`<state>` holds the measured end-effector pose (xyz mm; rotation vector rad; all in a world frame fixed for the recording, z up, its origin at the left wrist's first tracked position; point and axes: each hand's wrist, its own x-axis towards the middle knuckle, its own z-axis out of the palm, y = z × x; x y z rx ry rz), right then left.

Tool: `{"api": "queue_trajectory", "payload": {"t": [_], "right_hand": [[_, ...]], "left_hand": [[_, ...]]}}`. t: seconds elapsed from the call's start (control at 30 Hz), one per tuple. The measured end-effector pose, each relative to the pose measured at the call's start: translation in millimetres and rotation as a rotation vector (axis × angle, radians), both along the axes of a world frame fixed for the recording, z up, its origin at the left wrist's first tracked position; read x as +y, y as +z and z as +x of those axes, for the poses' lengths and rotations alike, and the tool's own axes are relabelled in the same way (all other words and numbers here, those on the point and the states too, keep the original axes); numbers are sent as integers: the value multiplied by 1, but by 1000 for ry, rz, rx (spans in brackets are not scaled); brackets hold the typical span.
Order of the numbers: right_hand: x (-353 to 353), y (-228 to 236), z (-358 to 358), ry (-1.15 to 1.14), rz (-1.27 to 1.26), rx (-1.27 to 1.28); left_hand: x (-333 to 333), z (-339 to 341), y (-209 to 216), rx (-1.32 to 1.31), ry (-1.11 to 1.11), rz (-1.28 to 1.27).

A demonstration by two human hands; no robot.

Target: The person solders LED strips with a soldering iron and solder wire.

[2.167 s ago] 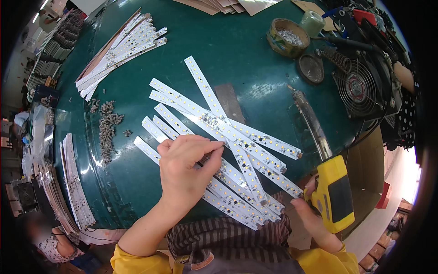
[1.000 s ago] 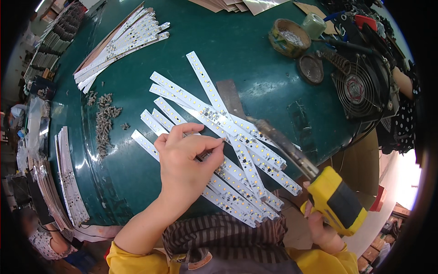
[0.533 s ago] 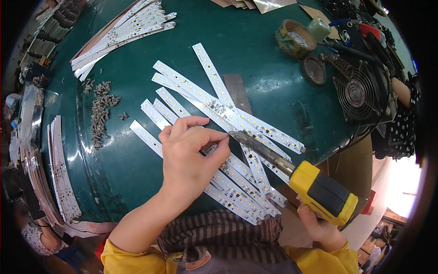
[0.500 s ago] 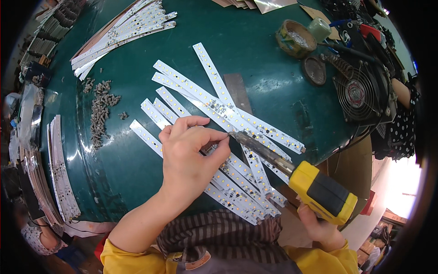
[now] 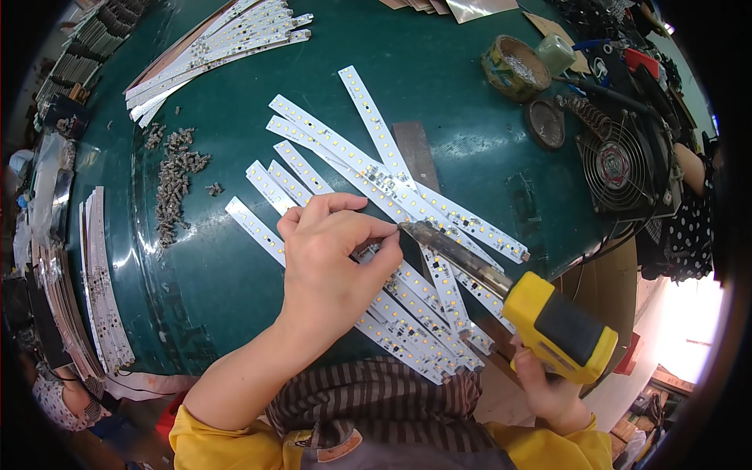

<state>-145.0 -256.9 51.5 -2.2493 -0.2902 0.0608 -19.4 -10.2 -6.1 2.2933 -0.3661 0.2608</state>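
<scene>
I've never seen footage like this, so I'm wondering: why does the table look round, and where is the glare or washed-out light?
Head view: the fisheye lens bends the green table into a dome, with black corners around it; glare streaks the tabletop near the small fan; the lower right corner is blown out white; the left hand, LED strips and yellow soldering gun look sharp.

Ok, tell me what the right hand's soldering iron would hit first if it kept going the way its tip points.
Probably the left hand: its pinched fingertips sit right at the tip of the yellow-handled soldering iron, over the white LED strips. Depth is unclear.
</scene>
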Motion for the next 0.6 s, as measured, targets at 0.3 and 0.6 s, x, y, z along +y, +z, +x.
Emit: {"api": "queue_trajectory", "payload": {"t": [0.3, 0.6], "right_hand": [[6, -4, -13, -287, 148, 186], [3, -8, -9, -193, 144, 125]], "left_hand": [[0, 0, -2, 6, -11, -65], [-1, -1, -2, 10, -16, -66]]}}
